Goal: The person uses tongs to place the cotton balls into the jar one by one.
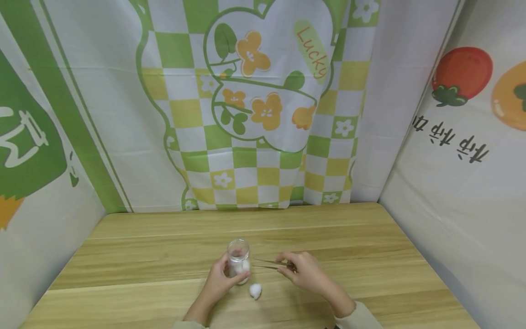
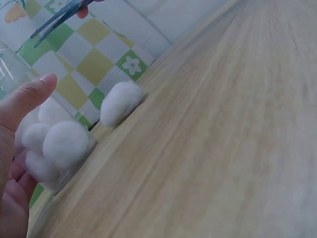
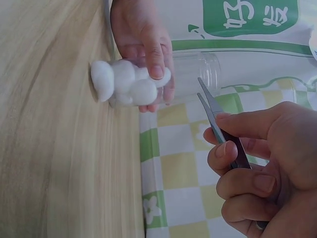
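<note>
A clear open-topped jar (image 1: 239, 249) stands upright on the table, with several white cotton balls (image 3: 143, 91) in its lower part. My left hand (image 1: 218, 279) grips the jar round its side, thumb across the front. My right hand (image 1: 306, 272) holds a pair of metal tweezers (image 3: 213, 111) between thumb and fingers. The tweezers' tips are apart with nothing between them, and they point toward the jar from the right. One loose cotton ball (image 1: 255, 290) lies on the table just in front of the jar, to its right.
The wooden table (image 1: 164, 246) runs back to a hanging cloth (image 1: 246, 178) with green and yellow checks. Printed white cloths also hang at the left (image 1: 74, 151) and right (image 1: 448, 192) sides.
</note>
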Demonstrator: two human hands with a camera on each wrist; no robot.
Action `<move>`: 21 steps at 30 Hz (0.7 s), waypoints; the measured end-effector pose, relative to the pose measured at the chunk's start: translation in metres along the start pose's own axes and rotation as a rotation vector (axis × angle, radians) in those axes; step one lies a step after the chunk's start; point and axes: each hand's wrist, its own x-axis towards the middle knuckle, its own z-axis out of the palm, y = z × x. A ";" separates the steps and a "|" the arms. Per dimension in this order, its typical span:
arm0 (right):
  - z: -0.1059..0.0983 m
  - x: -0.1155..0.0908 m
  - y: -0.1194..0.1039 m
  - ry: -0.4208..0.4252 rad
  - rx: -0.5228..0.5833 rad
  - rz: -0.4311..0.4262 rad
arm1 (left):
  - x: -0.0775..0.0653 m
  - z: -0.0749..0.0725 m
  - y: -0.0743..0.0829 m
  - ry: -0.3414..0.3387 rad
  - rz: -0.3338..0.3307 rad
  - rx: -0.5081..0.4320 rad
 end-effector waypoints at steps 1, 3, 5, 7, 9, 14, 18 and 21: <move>0.000 0.000 0.000 -0.001 -0.003 0.000 | 0.000 0.000 0.000 0.000 -0.003 -0.003; 0.001 -0.001 0.001 -0.006 -0.008 -0.007 | 0.000 0.000 0.000 0.000 0.011 0.005; 0.002 -0.002 0.002 -0.020 -0.008 -0.003 | 0.000 0.000 0.000 0.000 0.024 0.011; 0.003 -0.002 0.002 -0.039 -0.005 0.005 | 0.000 -0.001 0.000 -0.003 0.040 0.021; 0.004 -0.003 0.003 -0.057 -0.004 0.015 | -0.001 -0.001 0.000 -0.004 0.040 0.015; 0.009 -0.004 0.006 -0.080 -0.009 0.014 | -0.001 0.000 0.000 0.001 0.011 -0.003; 0.012 -0.007 0.007 -0.101 -0.011 0.015 | -0.001 0.000 -0.001 0.005 0.001 0.003; 0.014 -0.009 0.006 -0.106 -0.029 0.016 | 0.000 0.000 -0.002 0.004 0.000 0.006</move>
